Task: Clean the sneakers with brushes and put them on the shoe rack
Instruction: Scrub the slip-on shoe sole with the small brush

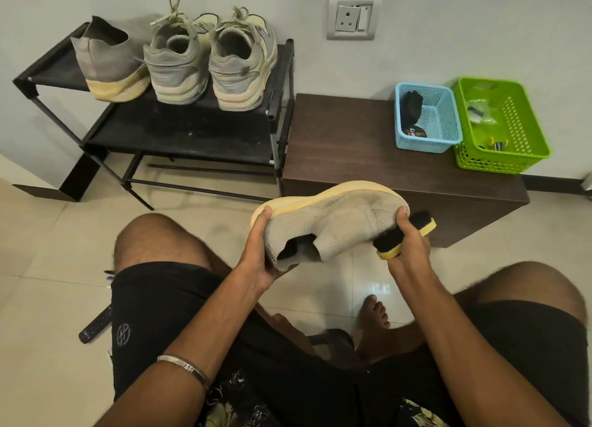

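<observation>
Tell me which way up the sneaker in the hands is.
Tipped on its side: the sneaker has its yellow sole facing away toward the wall and its opening toward the person.

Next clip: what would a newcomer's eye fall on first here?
The knit sneaker held up at centre, sole away from the camera, with the left hand at its heel and the right hand pressing a yellow-backed brush to its toe. Next, three sneakers lined up on the black rack upper left, then the blue basket and green basket on the brown bench.
</observation>
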